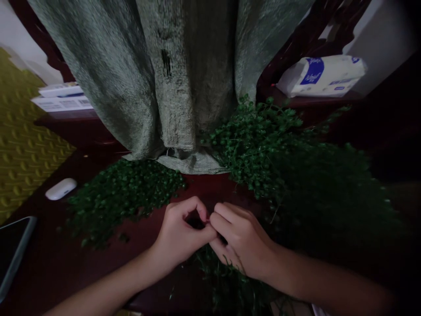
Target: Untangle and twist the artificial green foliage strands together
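Green sprigs (230,281) by R hand (245,235), below fingers (222,224); L hand (177,230) touching R.

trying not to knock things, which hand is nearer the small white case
Left. The left hand is to the right of the white case, past the smaller leafy pile; the right hand is farther right.

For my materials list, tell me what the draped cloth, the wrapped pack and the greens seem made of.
Draped cloth: matte woven textile, from its ribs and folds. Wrapped pack: probably smooth plastic film, given its creases. Greens: plant matter, faintly shiny, showing leaves and stems.
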{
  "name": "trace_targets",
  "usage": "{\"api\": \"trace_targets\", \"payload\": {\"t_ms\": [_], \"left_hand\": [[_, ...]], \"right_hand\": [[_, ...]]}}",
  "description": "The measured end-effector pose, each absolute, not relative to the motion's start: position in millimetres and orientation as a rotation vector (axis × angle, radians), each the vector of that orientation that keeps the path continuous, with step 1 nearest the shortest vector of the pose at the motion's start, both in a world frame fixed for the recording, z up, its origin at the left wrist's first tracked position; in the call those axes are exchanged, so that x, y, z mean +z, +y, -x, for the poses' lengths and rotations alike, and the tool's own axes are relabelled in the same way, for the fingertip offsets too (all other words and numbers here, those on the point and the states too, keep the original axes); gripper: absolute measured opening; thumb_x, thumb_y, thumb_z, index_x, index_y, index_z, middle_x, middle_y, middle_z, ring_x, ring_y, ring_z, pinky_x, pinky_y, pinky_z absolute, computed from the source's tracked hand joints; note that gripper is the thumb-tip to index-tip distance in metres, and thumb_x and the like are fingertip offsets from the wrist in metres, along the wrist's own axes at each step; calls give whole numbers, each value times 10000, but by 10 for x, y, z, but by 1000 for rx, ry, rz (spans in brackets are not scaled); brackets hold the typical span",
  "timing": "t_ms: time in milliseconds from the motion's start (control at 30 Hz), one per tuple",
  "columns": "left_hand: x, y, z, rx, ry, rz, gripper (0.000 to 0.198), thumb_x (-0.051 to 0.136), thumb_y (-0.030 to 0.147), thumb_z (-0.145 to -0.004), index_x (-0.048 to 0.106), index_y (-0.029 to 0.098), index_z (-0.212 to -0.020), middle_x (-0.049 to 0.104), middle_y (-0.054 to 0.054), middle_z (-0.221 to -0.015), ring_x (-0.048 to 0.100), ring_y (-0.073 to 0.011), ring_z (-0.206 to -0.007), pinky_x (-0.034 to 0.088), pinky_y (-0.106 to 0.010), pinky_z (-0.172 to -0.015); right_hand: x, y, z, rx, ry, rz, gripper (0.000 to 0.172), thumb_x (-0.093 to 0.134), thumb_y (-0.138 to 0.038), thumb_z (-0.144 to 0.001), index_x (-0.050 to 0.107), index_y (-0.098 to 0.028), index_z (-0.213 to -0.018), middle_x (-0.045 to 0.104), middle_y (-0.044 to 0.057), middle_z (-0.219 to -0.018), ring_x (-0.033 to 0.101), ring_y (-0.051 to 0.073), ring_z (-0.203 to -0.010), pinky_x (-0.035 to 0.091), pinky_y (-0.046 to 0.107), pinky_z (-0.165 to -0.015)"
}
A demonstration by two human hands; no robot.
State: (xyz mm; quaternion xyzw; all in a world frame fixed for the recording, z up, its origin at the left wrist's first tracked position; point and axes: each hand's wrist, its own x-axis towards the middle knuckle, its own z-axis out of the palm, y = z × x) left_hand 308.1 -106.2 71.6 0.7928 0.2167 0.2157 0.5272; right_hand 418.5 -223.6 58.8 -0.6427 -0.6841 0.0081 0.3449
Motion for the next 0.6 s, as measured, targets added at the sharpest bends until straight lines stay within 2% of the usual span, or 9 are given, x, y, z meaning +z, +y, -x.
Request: {"api": "trace_targets", "payload": {"t_ms": [167, 233, 367, 467, 600], "left_hand": [[726, -1109, -3107, 454, 540, -1579, 304, 663, 22, -532, 425, 187, -625, 572, 55, -608, 484, -77, -574, 407, -168, -548], [714, -1077, -3116, 402, 548, -1394, 307, 637, -3, -519, 418, 183, -627, 558, 68, -598, 474, -63, -558, 398, -149, -532], [729, -861, -3112, 499, 592, -1100, 251, 612, 36, -603, 409, 179, -634, 568, 62, -577, 532, -66, -564, 414, -144, -544], [800, -681, -3108, 677, 644, -1091, 250, 712, 88, -662, 476, 168, -691, 662, 23, -744, 595, -82, -677, 463, -171, -650], [849, -593, -3114, 773, 755, -1192, 253, 789, 193, -673, 567, 173, -791, 680, -7, -832, 594, -99, -718, 445, -174, -625]], "right_hand": [[626, -2271, -4131, -205, -1819, 1722, 119, 455, -93, -810, 484, -194, -755, 428, 23, -731, 412, 171, -661, 336, 313, -552], [635, -2281, -4142, -301, -1811, 1723, 143, 470, -86, -795, 479, -199, -706, 410, 19, -696, 404, 171, -644, 332, 315, -542], [642, -2257, -4230, -497, -1700, 1666, 245, 501, -42, -754, 418, -210, -597, 393, 0, -622, 404, 153, -593, 332, 306, -515], [653, -2210, -4289, -432, -1575, 1616, 193, 545, -26, -746, 484, -189, -663, 499, 12, -678, 492, 143, -627, 405, 287, -551], [712, -2162, -4348, -381, -1407, 1576, 154, 582, -27, -761, 551, -176, -781, 583, 31, -760, 567, 152, -696, 465, 293, -632]]}}
